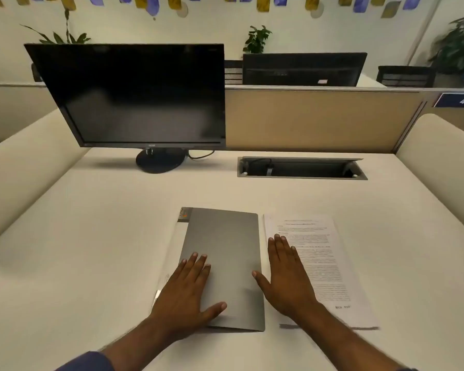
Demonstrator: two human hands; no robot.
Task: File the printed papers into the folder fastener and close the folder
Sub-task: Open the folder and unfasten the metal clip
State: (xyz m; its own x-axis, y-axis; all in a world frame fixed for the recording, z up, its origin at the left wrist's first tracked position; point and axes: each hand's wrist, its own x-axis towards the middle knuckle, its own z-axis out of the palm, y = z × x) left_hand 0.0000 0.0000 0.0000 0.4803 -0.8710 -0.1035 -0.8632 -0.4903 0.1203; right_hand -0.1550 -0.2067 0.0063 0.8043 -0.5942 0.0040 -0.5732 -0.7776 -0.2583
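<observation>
Desk point(118, 236) — 1 folder point(225, 250), 1 paper stack point(324, 263), 2 flat hands.

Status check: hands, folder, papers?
Left hand flat on closed grey folder. Right hand flat on printed papers beside it. Nothing filed, nothing blocking.

Grey folder point(225, 253) lies closed and flat, with a pale spine strip along its left edge. Stack of printed papers point(319, 263) lies flat just beside its right edge, text side up.
</observation>
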